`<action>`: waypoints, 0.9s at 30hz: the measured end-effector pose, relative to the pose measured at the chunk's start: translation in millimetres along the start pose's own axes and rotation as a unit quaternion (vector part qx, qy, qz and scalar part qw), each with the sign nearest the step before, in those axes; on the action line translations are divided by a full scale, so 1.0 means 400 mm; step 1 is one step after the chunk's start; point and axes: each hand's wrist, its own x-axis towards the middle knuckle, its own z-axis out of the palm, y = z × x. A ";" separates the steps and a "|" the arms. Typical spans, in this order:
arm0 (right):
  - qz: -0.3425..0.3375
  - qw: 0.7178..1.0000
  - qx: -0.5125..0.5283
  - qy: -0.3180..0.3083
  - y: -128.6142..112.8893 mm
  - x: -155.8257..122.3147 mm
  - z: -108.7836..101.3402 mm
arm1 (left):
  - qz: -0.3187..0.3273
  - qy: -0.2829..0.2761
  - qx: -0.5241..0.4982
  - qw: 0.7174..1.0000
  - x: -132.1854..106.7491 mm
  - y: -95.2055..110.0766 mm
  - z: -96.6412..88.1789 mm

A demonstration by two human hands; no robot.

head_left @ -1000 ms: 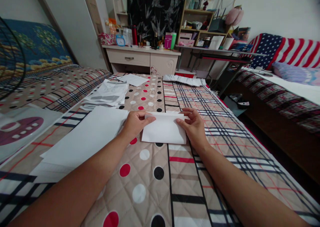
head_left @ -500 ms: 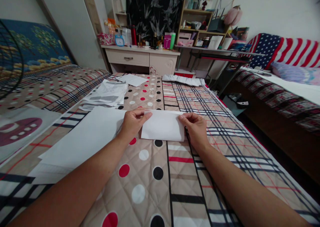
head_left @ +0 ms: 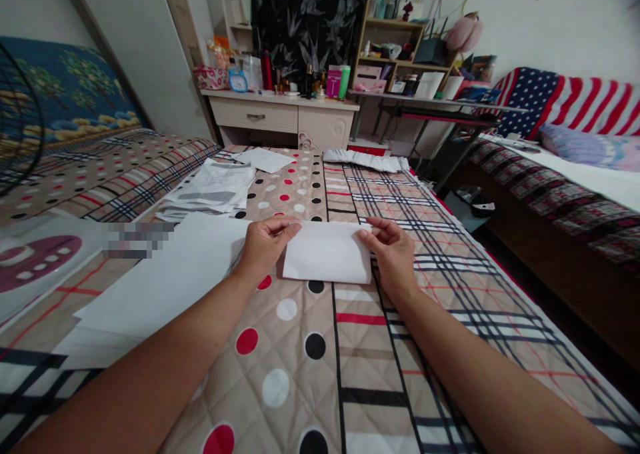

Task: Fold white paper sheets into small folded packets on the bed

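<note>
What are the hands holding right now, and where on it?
A folded white sheet of paper lying on the quilted bedspread: the left hand pinches its upper left corner, the right hand its upper right corner.

The quilt (head_left: 320, 367) lies bare in the lower middle of the frame, between the two forearms, and also on the plaid stretch to the right. Just left of the left hand (head_left: 263, 247) a large white sheet (head_left: 170, 281) covers the cover. Further up on the left a loose pile of papers (head_left: 215, 187) takes up room, with one more sheet (head_left: 265, 159) above it. Between that pile and the folded paper (head_left: 327, 261) a dotted strip stays open. At the upper middle a dresser (head_left: 285, 117) closes off the far edge.
</note>
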 end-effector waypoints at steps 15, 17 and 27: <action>-0.024 0.999 -0.036 0.009 -0.007 -0.006 0.003 | -0.020 -0.002 -0.020 1.000 -0.002 -0.005 0.003; -0.012 1.000 -0.026 -0.001 -0.010 -0.008 0.006 | -0.044 0.013 -0.040 0.998 -0.001 -0.011 0.004; 0.013 1.000 -0.014 -0.007 -0.016 -0.014 0.010 | -0.094 0.024 -0.094 0.991 -0.004 -0.018 0.007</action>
